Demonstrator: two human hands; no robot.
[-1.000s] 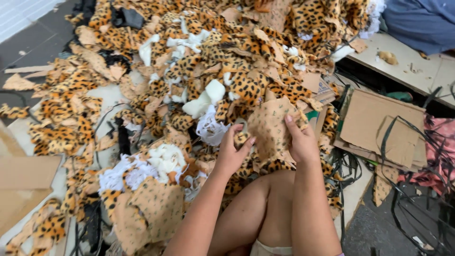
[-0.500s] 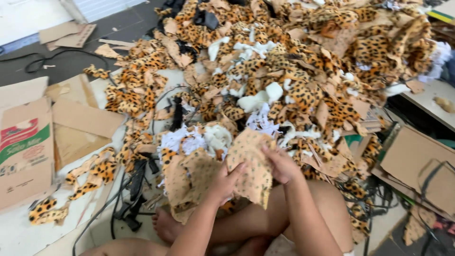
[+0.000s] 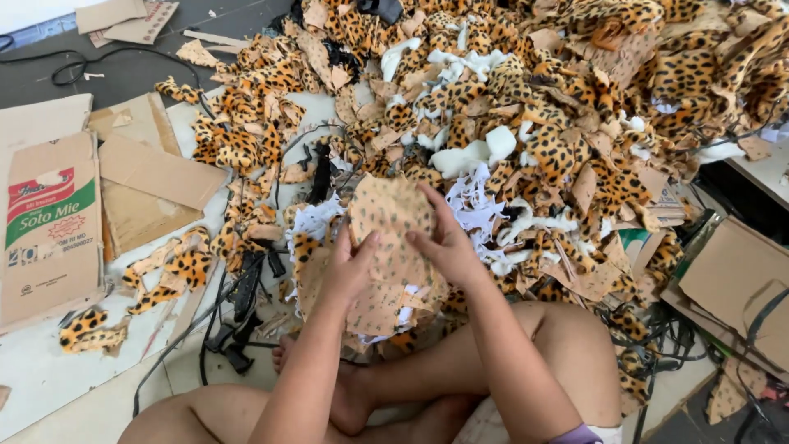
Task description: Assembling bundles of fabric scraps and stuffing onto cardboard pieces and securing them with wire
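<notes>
I sit on the floor with both hands on a tan, spotted fabric piece (image 3: 386, 215) held over a stack of similar cut pieces (image 3: 371, 306) in front of my legs. My left hand (image 3: 349, 267) grips its lower left side. My right hand (image 3: 444, 242) presses on its right side, fingers spread over the cloth. Just beyond lies a big heap of leopard-print plush scraps (image 3: 567, 107) mixed with white stuffing and lining bits (image 3: 475, 154).
Flattened cardboard boxes (image 3: 123, 177) lie at the left, more cardboard (image 3: 735, 279) at the right. Black straps and cables (image 3: 242, 300) run across the floor near my left knee. Loose leopard scraps (image 3: 86, 327) dot the pale floor.
The view has shifted left, bringing the cardboard at the left into sight. Both hands have brought the spotted piece closer, over the stack by my legs.
</notes>
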